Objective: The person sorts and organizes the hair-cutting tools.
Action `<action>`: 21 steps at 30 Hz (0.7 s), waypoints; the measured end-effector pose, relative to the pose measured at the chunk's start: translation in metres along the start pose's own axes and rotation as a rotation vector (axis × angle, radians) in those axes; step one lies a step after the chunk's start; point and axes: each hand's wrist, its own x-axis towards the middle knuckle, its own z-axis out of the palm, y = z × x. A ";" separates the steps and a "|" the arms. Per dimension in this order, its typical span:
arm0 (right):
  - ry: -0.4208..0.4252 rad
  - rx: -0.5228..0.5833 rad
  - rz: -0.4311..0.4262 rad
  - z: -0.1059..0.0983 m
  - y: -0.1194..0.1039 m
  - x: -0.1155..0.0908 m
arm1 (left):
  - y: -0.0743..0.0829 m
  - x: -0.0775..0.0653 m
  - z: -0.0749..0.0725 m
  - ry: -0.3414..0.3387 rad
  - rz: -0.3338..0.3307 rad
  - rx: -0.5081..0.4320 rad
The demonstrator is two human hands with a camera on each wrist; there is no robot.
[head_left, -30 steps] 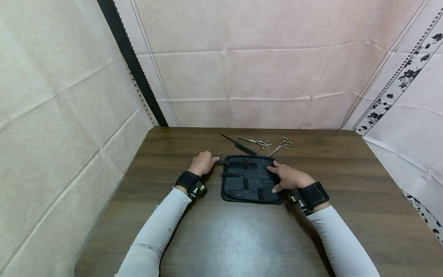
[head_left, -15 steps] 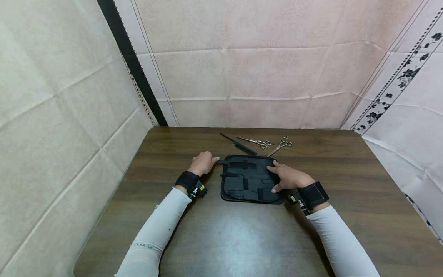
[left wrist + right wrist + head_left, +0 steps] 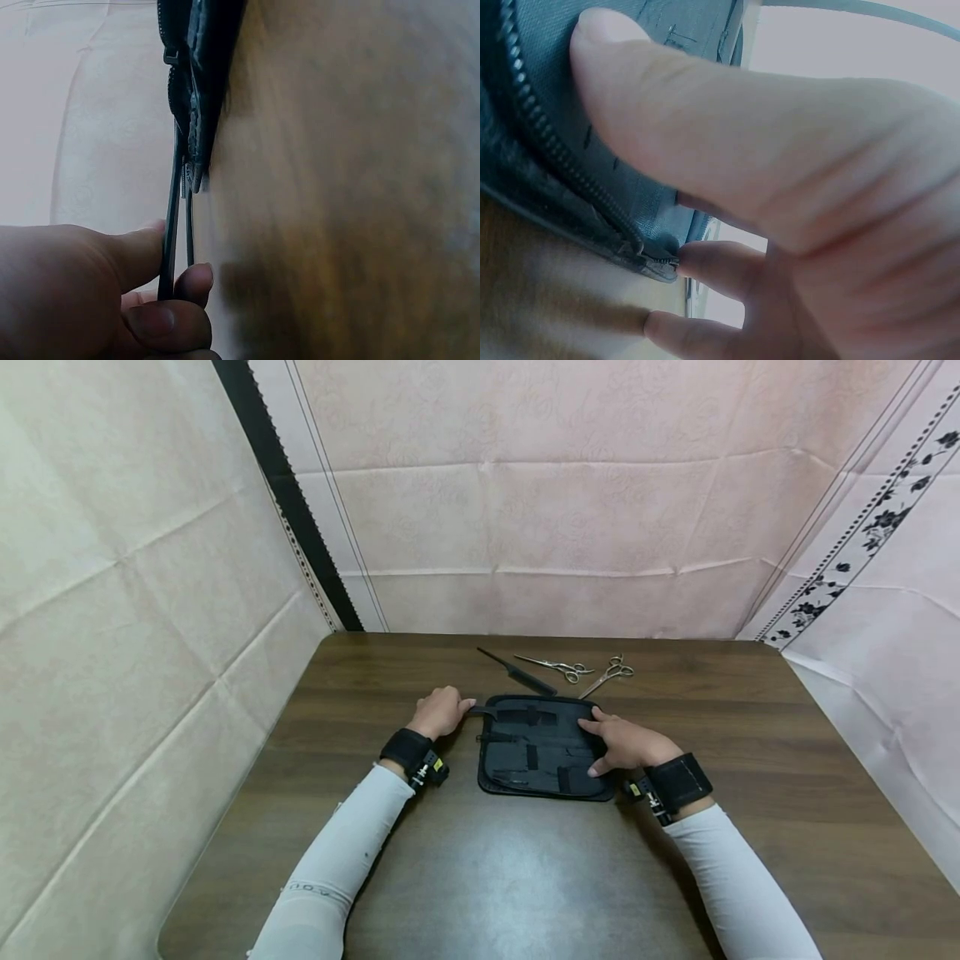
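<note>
A black case [image 3: 546, 753] is lying flat on the brown worktop [image 3: 525, 877], and its inside is facing up. Dark loops [image 3: 532, 757] and pockets are showing in it.

The left hand [image 3: 439, 713] is reaching in from the left of the case. Its thumb and fingers are pinching a thin black strap [image 3: 481, 711]. The strap is sticking out from the case's left side, near the far corner. Up close, 2 dark strips are running side by side from the case to this hand, and a small zip pull [image 3: 172, 56] is showing on the case's edge.

The right hand [image 3: 633, 745] is resting on the right side of the case. Its thumb [image 3: 682, 112] is lying straight over the inside, past the zip teeth [image 3: 555, 148]. Its other fingers are spreading out and are not curling around anything.

A black comb [image 3: 528, 679] is lying just behind the case, and its thin tail is pointing away to the left. 2 pairs of scissors are lying behind the case too. The silver scissors [image 3: 551, 665] farther back are pointing left. The other scissors [image 3: 609, 676] are pointing at the case's far edge, but the picture is not showing clearly if they are touching it. White sleeves [image 3: 330, 860] are covering both arms.
</note>
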 end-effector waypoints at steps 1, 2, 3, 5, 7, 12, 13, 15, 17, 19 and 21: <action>0.001 0.000 0.000 0.000 0.000 0.000 | 0.000 0.000 0.000 0.000 0.000 0.000; 0.002 -0.003 0.000 0.000 0.000 0.000 | 0.000 0.000 0.000 -0.002 0.000 0.000; 0.002 -0.005 0.000 0.000 0.000 0.000 | 0.000 0.000 0.000 -0.004 -0.001 -0.001; 0.002 -0.008 0.003 0.000 0.000 0.001 | 0.000 0.000 -0.001 -0.007 0.000 -0.003; 0.003 -0.010 0.004 0.000 0.000 0.000 | 0.000 0.000 0.000 -0.009 0.001 -0.005; 0.005 -0.012 0.008 0.001 0.000 0.000 | 0.000 -0.001 0.001 -0.006 0.006 0.001; 0.005 -0.013 0.008 0.001 0.000 0.000 | 0.000 -0.001 0.001 -0.006 0.009 0.002; 0.005 -0.017 0.008 0.001 0.000 -0.001 | 0.001 -0.002 0.001 -0.006 0.016 0.005; 0.004 -0.012 0.014 0.001 0.000 -0.001 | 0.002 -0.002 0.001 -0.005 0.021 0.005; 0.006 -0.011 0.017 0.000 -0.001 -0.001 | 0.003 -0.003 0.001 -0.003 0.025 0.001; 0.008 -0.011 0.019 0.000 -0.001 -0.001 | 0.003 -0.003 0.002 0.000 0.025 -0.003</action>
